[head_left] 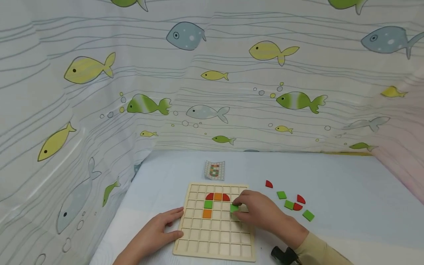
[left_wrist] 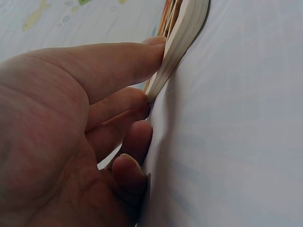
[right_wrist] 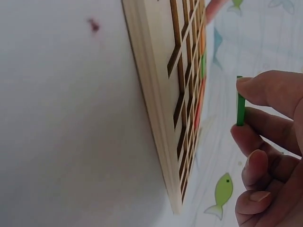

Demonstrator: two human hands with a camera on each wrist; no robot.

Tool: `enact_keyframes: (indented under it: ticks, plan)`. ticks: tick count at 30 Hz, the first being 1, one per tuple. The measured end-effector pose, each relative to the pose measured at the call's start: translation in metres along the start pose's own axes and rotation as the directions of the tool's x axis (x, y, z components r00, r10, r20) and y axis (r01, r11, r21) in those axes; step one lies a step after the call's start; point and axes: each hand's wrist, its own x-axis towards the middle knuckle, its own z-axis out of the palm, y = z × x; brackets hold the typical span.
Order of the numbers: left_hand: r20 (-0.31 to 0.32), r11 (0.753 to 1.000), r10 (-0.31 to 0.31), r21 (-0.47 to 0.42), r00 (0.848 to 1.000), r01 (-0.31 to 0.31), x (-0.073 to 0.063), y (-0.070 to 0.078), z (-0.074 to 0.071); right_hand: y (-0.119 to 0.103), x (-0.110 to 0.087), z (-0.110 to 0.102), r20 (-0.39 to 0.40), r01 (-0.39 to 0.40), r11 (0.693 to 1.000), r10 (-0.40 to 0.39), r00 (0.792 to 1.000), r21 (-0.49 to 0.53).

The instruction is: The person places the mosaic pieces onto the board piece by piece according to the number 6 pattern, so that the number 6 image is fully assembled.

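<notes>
A wooden grid board (head_left: 198, 244) lies on the table in the head view. My left hand (head_left: 158, 228) rests at its left side, thumb and fingertips touching the edge with the fingers fairly straight. In my right hand (head_left: 261, 210) a green square tile (right_wrist: 240, 101) is pinched between thumb and fingers. It hangs above the board's right part, apart from the grid in the right wrist view. Set in the grid are two red quarter-round tiles (head_left: 226, 197), an orange square (head_left: 218, 197) between them, a green square (head_left: 208, 204) and another orange square (head_left: 207, 214) below it.
Right of the board lie loose green squares (head_left: 308, 215) and red quarter-round tiles (head_left: 269, 184). A small pattern card (head_left: 214, 170) sits behind the board. A black object (head_left: 285, 254) is by the right wrist. Fish-printed cloth (head_left: 232, 84) hangs around the table.
</notes>
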Motion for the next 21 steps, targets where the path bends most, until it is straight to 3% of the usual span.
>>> enact_keyframes:
  ticks: [15,21]
  plan:
    - [-0.017,1.000,0.000,0.017,1.000,0.000,-0.001,0.000,-0.001,-0.016,0.028,0.015,0.047,0.015,1.000,-0.015,0.999,0.002]
    - [-0.018,1.000,0.005,0.004,1.000,-0.005,-0.002,0.001,0.000,-0.022,0.033,0.020,0.074,0.056,0.998,-0.055,0.996,-0.009]
